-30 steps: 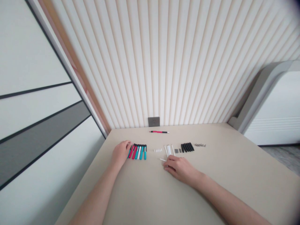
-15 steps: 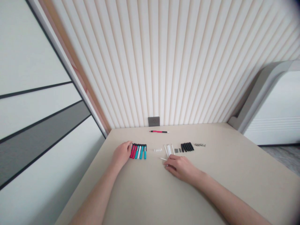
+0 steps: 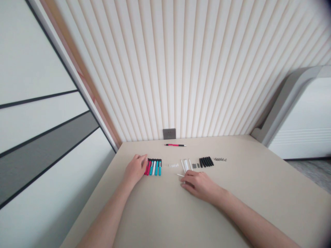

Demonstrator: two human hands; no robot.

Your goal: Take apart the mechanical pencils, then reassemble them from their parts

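My left hand (image 3: 135, 168) rests at the left end of a row of pen barrels (image 3: 154, 167) in red, teal and white with black upper ends. Its fingers are slightly apart and partly cover the leftmost red barrel; no firm grip shows. Low over the table, my right hand (image 3: 197, 181) has its fingers closed around a thin white stick, like a pen refill (image 3: 180, 175), whose tip sticks out to the left. Just beyond those fingers lie several more white refills (image 3: 186, 165). Small white pieces (image 3: 173, 165) sit in a line between the two hands.
Behind the right hand are small grey pieces (image 3: 194, 166), a row of black grips (image 3: 206, 162) and metal pieces like springs or clips (image 3: 220, 159). A red and black pen (image 3: 175, 145) lies near the wall, below a socket (image 3: 169, 133). A cabinet (image 3: 51, 165) borders the table's left side.
My left hand has shifted slightly, its fingers reaching a little further over the leftmost red barrel. The right hand stays nearly still with the white refill. The camera view has moved a little.
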